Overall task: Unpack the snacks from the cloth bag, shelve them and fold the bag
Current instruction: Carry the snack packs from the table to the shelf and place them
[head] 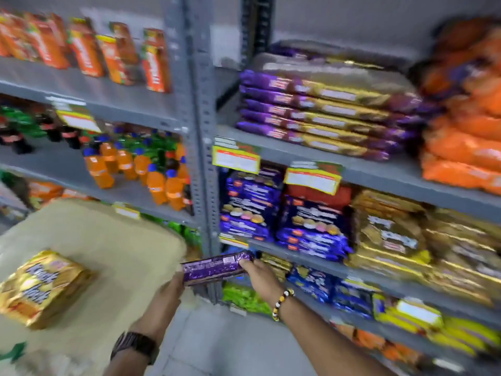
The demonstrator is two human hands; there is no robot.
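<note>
Left hand [173, 284], right hand [257, 275] — both gripping purple packet [214, 270].

Purple snack pack [217, 270]: long, slim, glossy wrapper, print blurred. Held roughly level at near centre, right end tilted slightly up. Right hand [257, 275] pinches the right end; left hand [173, 287] meets the left end, grip unclear through blur.

Gold-yellow snack pack [43, 287]: thick, rectangular, lying flat on the cloth bag at near left, angled.

Cloth bag [113, 240]: beige, coarse weave, spread wide at lower left, its right edge just beside the purple pack's left end.
</note>
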